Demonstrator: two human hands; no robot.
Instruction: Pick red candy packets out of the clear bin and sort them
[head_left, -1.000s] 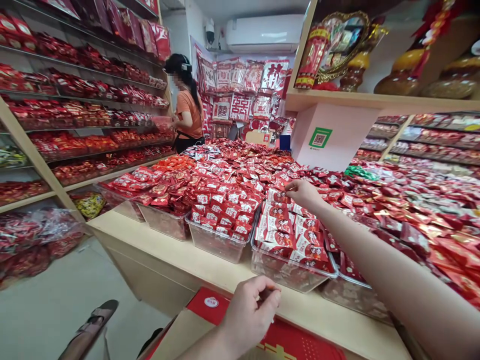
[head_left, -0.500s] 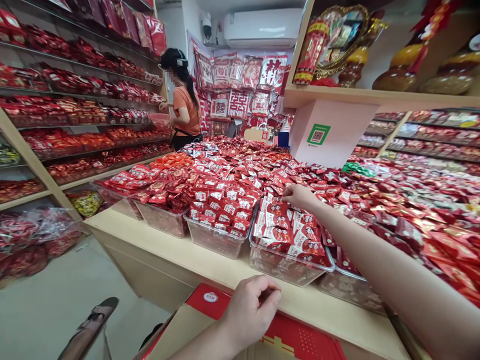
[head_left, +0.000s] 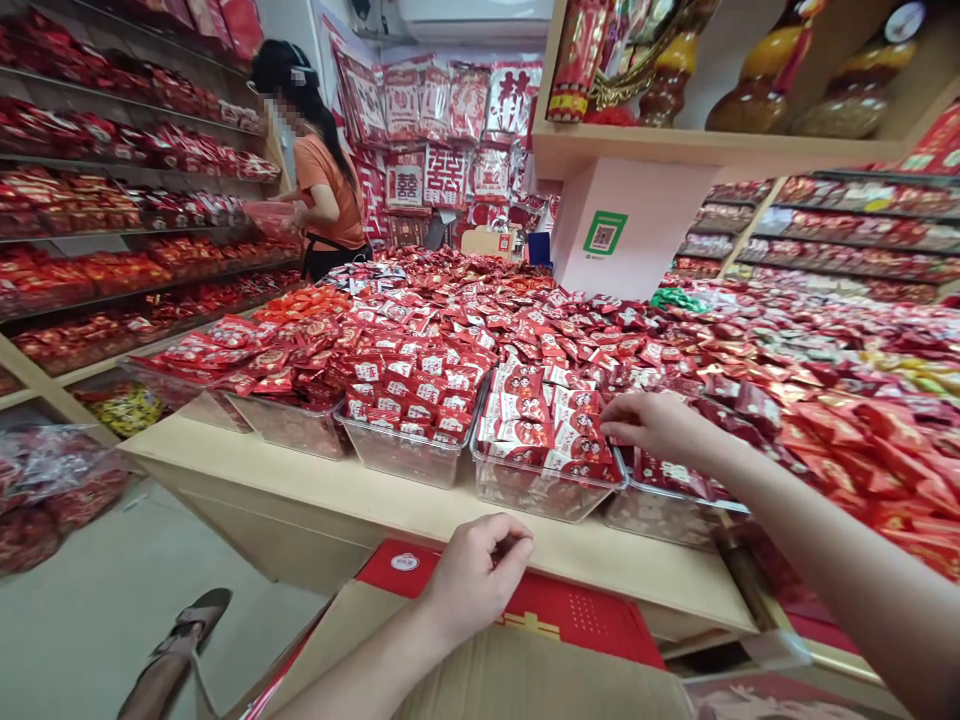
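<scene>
My right hand (head_left: pixel 651 425) is at the right rim of a clear plastic tray (head_left: pixel 544 492). Its fingers are drawn together beside the red-and-white wrapped packets (head_left: pixel 577 425) stacked in rows there. Whatever lies between those fingertips, if anything, is hidden. Below the tray, in front of the counter edge, my left hand (head_left: pixel 480 572) hovers over a cardboard box (head_left: pixel 457 670). Its fingers are curled toward the thumb, and no item shows in it. A second clear tray (head_left: pixel 401 457) of red packets stands just left of the first.
A pale wooden counter (head_left: pixel 420 510) carries more trays and a broad heap of red packets (head_left: pixel 510 310). A red box panel (head_left: pixel 585 615) lies under its edge. A person (head_left: pixel 326 190) in orange stands by stocked shelves at the back left. A wooden shelf (head_left: pixel 675 150) overhangs the right.
The view has turned down and slightly right. My right hand has moved from the tray's far edge to its near right side. My left hand stays curled below the counter edge.
</scene>
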